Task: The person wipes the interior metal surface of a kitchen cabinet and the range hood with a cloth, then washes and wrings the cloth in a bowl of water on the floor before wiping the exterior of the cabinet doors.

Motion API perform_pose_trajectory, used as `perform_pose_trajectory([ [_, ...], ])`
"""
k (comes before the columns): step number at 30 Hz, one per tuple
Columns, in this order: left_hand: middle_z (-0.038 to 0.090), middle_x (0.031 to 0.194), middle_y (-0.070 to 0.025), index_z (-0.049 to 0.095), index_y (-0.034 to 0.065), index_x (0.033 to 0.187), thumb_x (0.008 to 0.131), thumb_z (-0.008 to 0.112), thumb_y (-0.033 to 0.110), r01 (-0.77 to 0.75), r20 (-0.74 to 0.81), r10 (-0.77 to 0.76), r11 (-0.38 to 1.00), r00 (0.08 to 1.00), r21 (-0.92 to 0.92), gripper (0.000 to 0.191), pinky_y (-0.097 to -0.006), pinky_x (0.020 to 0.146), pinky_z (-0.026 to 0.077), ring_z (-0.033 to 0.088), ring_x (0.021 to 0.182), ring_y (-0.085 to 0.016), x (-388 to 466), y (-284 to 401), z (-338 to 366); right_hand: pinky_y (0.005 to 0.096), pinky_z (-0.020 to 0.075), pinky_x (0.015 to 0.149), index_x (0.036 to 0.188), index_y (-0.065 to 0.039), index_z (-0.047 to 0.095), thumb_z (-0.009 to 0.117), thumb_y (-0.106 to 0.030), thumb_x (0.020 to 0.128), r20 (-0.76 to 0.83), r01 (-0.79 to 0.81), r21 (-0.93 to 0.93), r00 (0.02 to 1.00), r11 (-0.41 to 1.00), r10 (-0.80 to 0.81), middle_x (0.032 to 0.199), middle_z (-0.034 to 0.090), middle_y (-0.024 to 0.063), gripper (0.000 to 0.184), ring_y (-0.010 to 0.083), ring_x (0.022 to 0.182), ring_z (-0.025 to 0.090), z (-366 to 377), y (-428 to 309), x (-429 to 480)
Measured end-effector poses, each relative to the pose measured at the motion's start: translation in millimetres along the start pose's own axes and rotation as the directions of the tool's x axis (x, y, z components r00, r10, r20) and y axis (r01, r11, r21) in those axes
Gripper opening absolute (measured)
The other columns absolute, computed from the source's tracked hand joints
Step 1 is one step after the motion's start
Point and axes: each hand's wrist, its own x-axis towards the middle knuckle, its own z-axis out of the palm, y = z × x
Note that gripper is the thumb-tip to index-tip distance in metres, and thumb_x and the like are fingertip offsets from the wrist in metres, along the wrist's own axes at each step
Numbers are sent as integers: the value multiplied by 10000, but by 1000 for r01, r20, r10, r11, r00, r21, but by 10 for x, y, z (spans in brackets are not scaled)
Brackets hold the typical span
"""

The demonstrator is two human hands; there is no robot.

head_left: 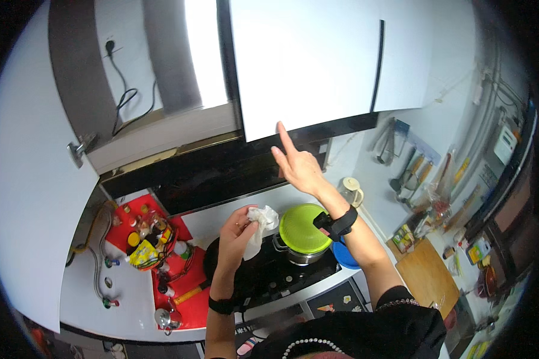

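Observation:
My left hand grips a crumpled white tissue above the black cooktop. One end of the tissue hangs below my fingers. Raised higher and further right, my right hand holds nothing. Its index finger points up at the lower edge of a glossy white upper cabinet door; whether the fingertip touches the door I cannot tell. Under my right forearm stands a steel pot topped with a lime-green perforated cover.
At the far left, another cabinet door hangs open on its hinge. Seasoning bottles in a basket stand on a red mat. A wok handle juts over it. Right of the cooktop are a blue lid and a wooden cutting board.

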Motion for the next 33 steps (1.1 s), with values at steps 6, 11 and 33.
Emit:
perform_pose_trajectory([
  [6,610,996,-68,506,-13,1170,859,519,23,12,-45,-13,1000,999,-24,314,-205,737,442,574,867,-99,-20,-114,-133,500,456,535,1422,-111,16,406,-352,918,41,-45,-36,998,998,47,560,568,231,681,435,553,565,145,97,65],
  [11,614,997,-64,517,-21,1155,858,531,33,43,-66,-42,999,997,12,302,-213,760,439,574,867,-98,-17,-149,-121,466,486,578,1431,-152,36,414,-320,924,58,-76,-28,995,997,77,571,599,171,654,389,571,598,190,130,144],
  [33,579,921,-45,504,-32,1168,820,608,104,134,-133,-122,987,984,86,387,-238,735,441,545,840,-108,48,-399,284,366,499,605,1392,-74,236,480,-242,909,118,-15,208,993,978,-10,591,622,129,567,294,571,627,-101,325,87],
])
